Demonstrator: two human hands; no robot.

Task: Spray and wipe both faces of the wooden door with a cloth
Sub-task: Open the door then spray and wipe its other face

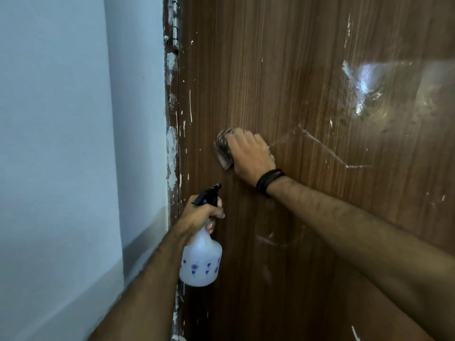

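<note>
I count one door [307, 70], one cloth [223, 150], one bottle [200, 262], and my two hands. My right hand [250, 153] is curled over the cloth, fingers bent round its bunched folds, and presses it flat against the door face. The cloth sticks out past my knuckles on the left side, toward the hinge edge; the rest of it is hidden under my palm. A dark band [268, 182] circles that wrist.

My left hand [202, 215] grips the neck of the bottle, fingers wrapped just under the black trigger head, whose nozzle points up and right toward the door. The bottle's white body hangs below my fist, printed with small purple flowers, close to the door but I cannot tell whether it touches.

The bottle sits below and slightly left of the cloth, the two apart.

The door's left edge meets a worn frame [171, 143] flecked with white paint, with one hinge [175, 36] near the top. The cloth is near that edge. Left of the frame stands a pale wall [61, 143]. To the right the door face runs wide, streaked with wet smears and white specks.
</note>
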